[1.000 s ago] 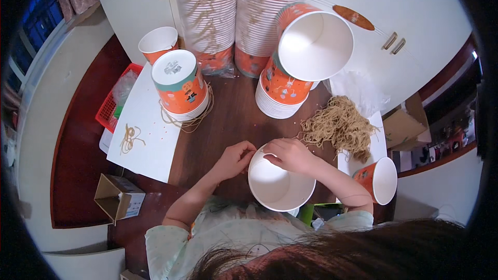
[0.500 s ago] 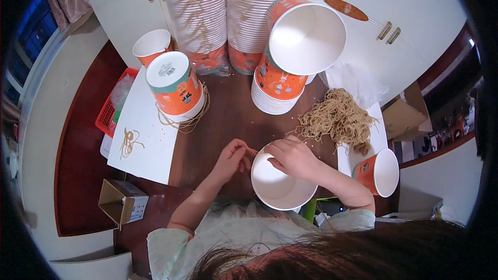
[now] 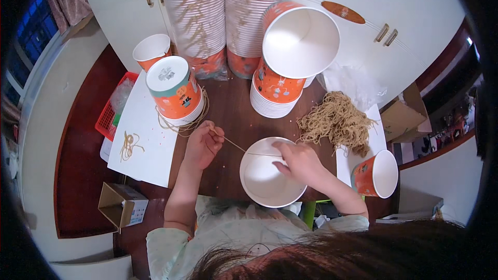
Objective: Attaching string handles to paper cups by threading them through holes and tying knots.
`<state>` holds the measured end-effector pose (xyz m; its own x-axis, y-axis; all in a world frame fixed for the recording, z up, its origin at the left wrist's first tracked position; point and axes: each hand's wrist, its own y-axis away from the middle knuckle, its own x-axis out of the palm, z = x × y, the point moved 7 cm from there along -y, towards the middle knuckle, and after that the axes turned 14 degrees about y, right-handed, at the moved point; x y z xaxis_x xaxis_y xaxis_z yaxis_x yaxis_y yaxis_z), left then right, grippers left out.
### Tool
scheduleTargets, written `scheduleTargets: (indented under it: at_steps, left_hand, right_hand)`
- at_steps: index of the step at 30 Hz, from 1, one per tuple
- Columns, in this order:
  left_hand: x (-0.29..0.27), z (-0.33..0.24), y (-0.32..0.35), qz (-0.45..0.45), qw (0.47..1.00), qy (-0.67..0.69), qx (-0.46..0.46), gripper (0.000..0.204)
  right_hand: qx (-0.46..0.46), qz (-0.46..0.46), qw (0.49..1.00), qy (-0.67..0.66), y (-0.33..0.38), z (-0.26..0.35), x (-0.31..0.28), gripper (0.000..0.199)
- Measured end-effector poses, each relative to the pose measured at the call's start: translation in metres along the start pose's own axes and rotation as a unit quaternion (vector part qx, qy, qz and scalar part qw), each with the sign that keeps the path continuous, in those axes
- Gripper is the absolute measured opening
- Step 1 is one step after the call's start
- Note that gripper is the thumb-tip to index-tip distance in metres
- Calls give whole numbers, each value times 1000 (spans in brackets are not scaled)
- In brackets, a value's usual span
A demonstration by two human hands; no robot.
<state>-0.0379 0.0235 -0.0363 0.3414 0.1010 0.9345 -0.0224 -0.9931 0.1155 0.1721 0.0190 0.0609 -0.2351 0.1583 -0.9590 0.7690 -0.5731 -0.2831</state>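
The brown table (image 3: 223, 106) was the largest thing, with two tall bagged stacks of nested paper buckets, a left one (image 3: 197, 18) and a right one (image 3: 259, 18), at its far side. Nearer stood two shorter stacks: the right-hand stack (image 3: 277, 85) bore one tilted bucket (image 3: 301, 44), its white inside facing the person, and the left-hand stack (image 3: 179, 98) was topped by an upturned bucket, cord looped around its base. Three single buckets made up the rest: the working bucket (image 3: 272, 181) near the table's front edge, mouth up; a side bucket (image 3: 386, 173) at right, tipped; and a far-left bucket (image 3: 151, 44). One red basket (image 3: 110, 122) held clear plastic and something green. One heap of tan cord (image 3: 337, 122) lay at right.

The left hand (image 3: 204, 144) was curled, fingertips pinching a strand of cord (image 3: 232, 143) that ran across the working bucket's mouth to the right hand (image 3: 298, 161). That hand hung over the rim, thumb and forefinger apart; whether it gripped the strand could not be told. One small cord bundle (image 3: 129, 148) lay at left.
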Motion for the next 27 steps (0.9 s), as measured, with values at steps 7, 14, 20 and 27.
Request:
scheduleTargets:
  at_steps: [7,14,20,27]
  left_hand:
    - [16,-4,5,26,999,31,-8,5]
    - [33,-7,9,57,997,-45,8,6]
    - [53,10,8,67,991,-115,-23,13]
    - [69,50,2,97,951,-274,-102,29]
  right_hand:
    - [1,-19,985,172,-11,-33,22,28]
    - [-60,8,988,140,-28,-34,28,29]
    - [-51,110,992,-45,-30,-18,4,41]
    - [31,72,935,-346,-28,-14,-3,46]
